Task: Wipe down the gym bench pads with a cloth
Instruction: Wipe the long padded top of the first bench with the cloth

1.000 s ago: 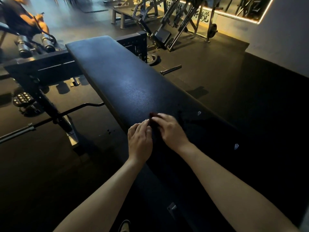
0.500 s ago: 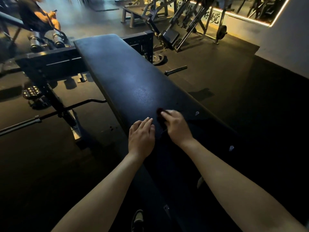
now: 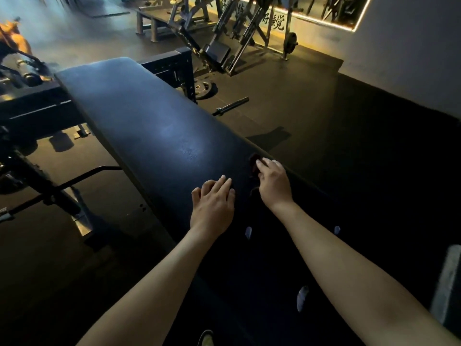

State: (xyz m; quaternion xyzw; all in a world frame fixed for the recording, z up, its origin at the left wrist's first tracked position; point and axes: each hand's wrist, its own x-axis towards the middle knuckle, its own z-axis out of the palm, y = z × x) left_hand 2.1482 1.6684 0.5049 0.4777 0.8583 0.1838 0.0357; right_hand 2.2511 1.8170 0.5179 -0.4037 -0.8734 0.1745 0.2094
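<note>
Bench pad (image 3: 149,126): running long and dark from the far left corner toward the near right, with bare surface stretching ahead of both hands up to the far end.
Right edge: dropping to open floor (image 3: 287,108) just beside the right hand.
Left edge: overhanging the black frame (image 3: 37,108) and a thin bar (image 3: 82,174) near the floor.
Room beyond: lying on the floor off the far right edge, a weight plate (image 3: 204,88) and a short bar (image 3: 230,106), well apart from the hands.
Right hand (image 3: 273,182): pressing down near the pad's right edge, fingers curling over a dark reddish cloth (image 3: 255,162), gripping it against the pad.
Cloth: peeking out at the fingertips, mostly hiding under the hand, touching the pad just inside the right edge.
Left hand (image 3: 213,203): resting palm down and open on the pad toward its left edge, fingers spreading flat, holding nothing, sitting beside the right hand but apart from the cloth.
Near end: fading into shadow, details too dim for telling.
</note>
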